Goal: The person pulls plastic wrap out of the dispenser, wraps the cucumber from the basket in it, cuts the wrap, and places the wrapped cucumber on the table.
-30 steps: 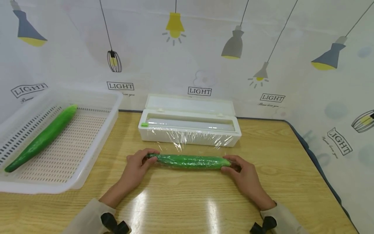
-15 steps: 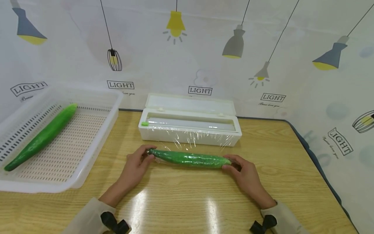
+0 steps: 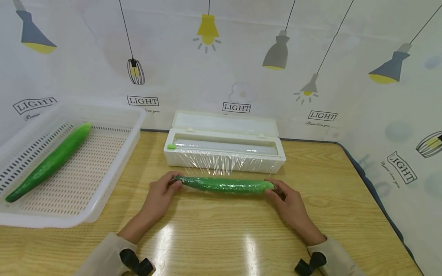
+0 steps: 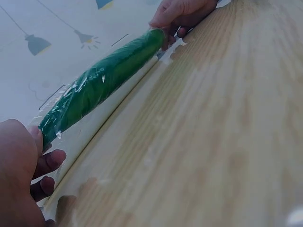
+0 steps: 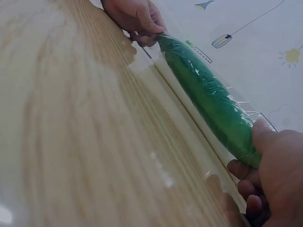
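Note:
A green cucumber (image 3: pixel 224 185) wrapped in clear cling film lies crosswise between my two hands. My left hand (image 3: pixel 161 197) pinches its dark, narrow end between thumb and fingers. At the paler end, my right hand (image 3: pixel 290 205) grips with thumb in front and fingers behind. Both wrist views show the cucumber (image 4: pixel 94 87) held above the table, the film creased tight around it. Stretched film (image 3: pixel 221 163) runs from the cucumber back to a white cling film dispenser (image 3: pixel 224 161), whose lid (image 3: pixel 224 124) stands raised. Inside the dispenser lies the film roll (image 3: pixel 224 145).
To the left stands a white perforated basket (image 3: pixel 114 172) with a second, bare cucumber (image 3: pixel 51 165) in it. A green slider (image 3: pixel 171 146) sits at the left of the dispenser's edge. Behind the wooden table (image 3: pixel 214 234) rises a lamp-printed wall covering (image 3: pixel 241 50).
The cucumber has turned in my hands and come nearer the dispenser. Its left end rose first, then the right followed, so it lies nearly level. The film to the dispenser is shorter.

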